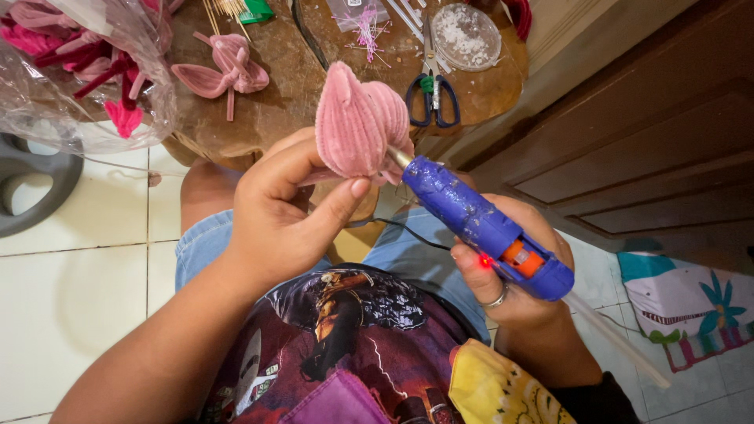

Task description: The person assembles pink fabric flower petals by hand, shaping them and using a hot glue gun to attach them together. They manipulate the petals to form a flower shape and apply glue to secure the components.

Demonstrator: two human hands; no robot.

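My left hand (287, 212) pinches a pink fuzzy pipe-cleaner petal cluster (357, 122) between thumb and fingers, held upright above my lap. My right hand (503, 267) grips a blue glue gun (479, 224) with a red light lit and an orange trigger; its metal nozzle touches the lower right side of the petals. A clear glue stick (620, 345) juts from the back of the gun toward the lower right. A ring sits on one finger of my right hand.
A low round wooden table (283, 78) ahead carries a finished pink petal piece (224, 71), blue-handled scissors (433, 98), a clear lid with white bits (466, 35) and pink stamens. A plastic bag of pink pieces (78, 63) sits at left. A wooden door (644, 133) is on the right.
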